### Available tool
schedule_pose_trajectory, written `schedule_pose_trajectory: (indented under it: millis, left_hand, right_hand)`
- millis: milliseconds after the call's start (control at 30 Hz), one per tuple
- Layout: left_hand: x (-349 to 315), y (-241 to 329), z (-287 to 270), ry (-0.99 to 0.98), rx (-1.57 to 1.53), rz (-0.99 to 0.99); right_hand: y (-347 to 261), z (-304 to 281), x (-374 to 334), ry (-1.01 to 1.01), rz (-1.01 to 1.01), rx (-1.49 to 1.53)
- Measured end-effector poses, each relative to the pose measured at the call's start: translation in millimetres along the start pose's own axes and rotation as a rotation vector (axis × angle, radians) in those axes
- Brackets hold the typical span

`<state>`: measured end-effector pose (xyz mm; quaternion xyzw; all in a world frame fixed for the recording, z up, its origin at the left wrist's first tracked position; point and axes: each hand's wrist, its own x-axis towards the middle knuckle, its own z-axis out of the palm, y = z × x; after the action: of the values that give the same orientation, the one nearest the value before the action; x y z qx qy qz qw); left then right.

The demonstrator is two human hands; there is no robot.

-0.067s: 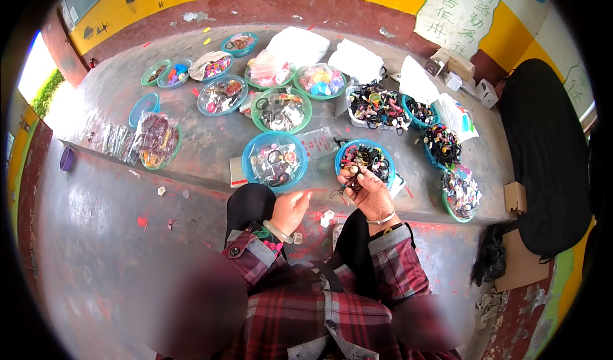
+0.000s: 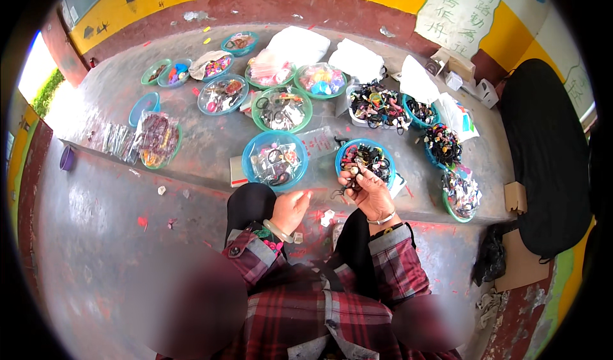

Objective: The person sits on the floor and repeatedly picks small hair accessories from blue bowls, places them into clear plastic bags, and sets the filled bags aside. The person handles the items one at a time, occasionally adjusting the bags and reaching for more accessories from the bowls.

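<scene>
My right hand (image 2: 372,198) is raised at the near rim of a blue basin (image 2: 392,170) heaped with dark elastic hair ties and small coloured charms. Its fingers are closed in a pinch on a black hair tie (image 2: 345,186), which has a small pale ornament at the fingertips. My left hand (image 2: 289,212) rests by my dark-clad knee (image 2: 250,208), its fingers loosely stretched to the right and nothing visible in them. Just beyond it stands another blue basin (image 2: 302,172), holding clear bags of hair ties.
Further back on the raised ledge are a green basin (image 2: 310,119), a white tub (image 2: 348,108) of hair ties and several more basins. White bags (image 2: 299,45) lie by the wall. A long black object (image 2: 543,162) stands at the right. Scraps (image 2: 327,218) litter the floor.
The fingers of my right hand have shifted very slightly around the hair tie. My left hand stays in place.
</scene>
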<state>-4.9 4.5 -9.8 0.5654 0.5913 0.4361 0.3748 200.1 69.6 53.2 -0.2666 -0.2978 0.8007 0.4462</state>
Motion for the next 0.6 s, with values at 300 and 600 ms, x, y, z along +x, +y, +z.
schedule_pose_trajectory:
  millis: [300,600]
  left_hand:
    - [0.3,-3.1,0.6,-0.037,-0.056,-0.045]
    - [-2.3,1.7,1.7,-0.004,0.120,0.198]
  right_hand:
    - [3.9,-5.4,-5.8,0.002,0.003,-0.589]
    - [23.3,8.8,-8.8,-0.114,-0.139,-1.065]
